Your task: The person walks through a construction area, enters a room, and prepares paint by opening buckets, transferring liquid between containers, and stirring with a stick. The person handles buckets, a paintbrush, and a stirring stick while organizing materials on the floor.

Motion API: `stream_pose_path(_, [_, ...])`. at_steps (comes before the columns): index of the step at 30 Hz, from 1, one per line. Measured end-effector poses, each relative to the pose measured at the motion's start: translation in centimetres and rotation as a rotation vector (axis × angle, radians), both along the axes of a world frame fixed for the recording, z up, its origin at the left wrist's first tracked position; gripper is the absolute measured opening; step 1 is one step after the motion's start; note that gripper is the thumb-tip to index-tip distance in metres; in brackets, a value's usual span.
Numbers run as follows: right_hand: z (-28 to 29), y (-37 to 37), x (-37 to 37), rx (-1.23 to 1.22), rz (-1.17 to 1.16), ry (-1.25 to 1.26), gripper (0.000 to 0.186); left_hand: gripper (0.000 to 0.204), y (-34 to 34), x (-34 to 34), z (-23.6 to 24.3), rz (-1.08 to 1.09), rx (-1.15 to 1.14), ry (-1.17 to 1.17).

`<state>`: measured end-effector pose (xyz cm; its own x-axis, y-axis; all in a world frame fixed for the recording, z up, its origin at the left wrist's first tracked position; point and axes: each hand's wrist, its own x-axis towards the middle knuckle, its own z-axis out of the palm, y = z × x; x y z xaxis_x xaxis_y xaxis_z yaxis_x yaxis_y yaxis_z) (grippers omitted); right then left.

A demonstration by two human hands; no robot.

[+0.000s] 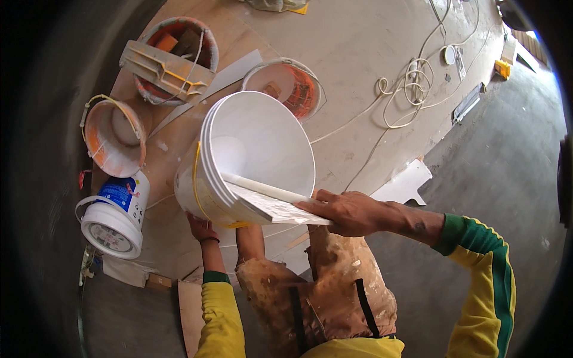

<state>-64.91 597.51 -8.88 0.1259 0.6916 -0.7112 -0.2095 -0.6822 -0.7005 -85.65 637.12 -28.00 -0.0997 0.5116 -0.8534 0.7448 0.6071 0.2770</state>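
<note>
A large white bucket [262, 128] with a yellow handle is tilted toward me, its smooth white inside showing. My left hand [202, 227] is closed on its lower left part, fingers partly hidden under it. My right hand [343, 212] grips a long white flat tool [277, 206], like a wide spreader, with white paste on it. The tool reaches over the bucket's lower rim into its mouth.
A pale board floor [352, 71] holds an orange-stained bucket [113, 134], a tool-topped bucket [167, 71], a red-stained bucket [292, 83] and a blue-labelled lidded bucket [110, 232] lying left. Looped white cables [412, 89] and a white offcut [403, 182] lie right, beside grey floor.
</note>
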Motion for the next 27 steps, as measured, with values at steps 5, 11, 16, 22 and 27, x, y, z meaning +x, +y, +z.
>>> stream_pose_path(5, [-1.0, -0.5, -1.4, 0.061, -0.034, -0.046, 0.073, 0.072, 0.8, -1.3, -0.7, 0.002, -0.037, -0.058])
stream_pose_path(11, [-0.4, -0.6, -1.0, 0.032, 0.022, -0.007, 0.072, 0.065, 0.7, -1.7, -0.5, -0.012, -0.048, -0.120])
stream_pose_path(16, [0.3, -0.4, -1.9, 0.004, -0.036, -0.032, 0.070, 0.057, 0.3, -2.8, -1.6, -0.017, -0.024, -0.116])
stream_pose_path(22, [1.4, 1.9, -5.2, 0.036, -0.154, -0.271, 0.066, 0.049, 0.0, -2.5, -3.3, 0.001, -0.098, -0.191])
stream_pose_path(27, [2.5, 6.3, -5.7, -0.133, -0.120, -0.121, 0.054, 0.042, 2.2, -3.4, -8.0, -0.035, -0.214, -0.336])
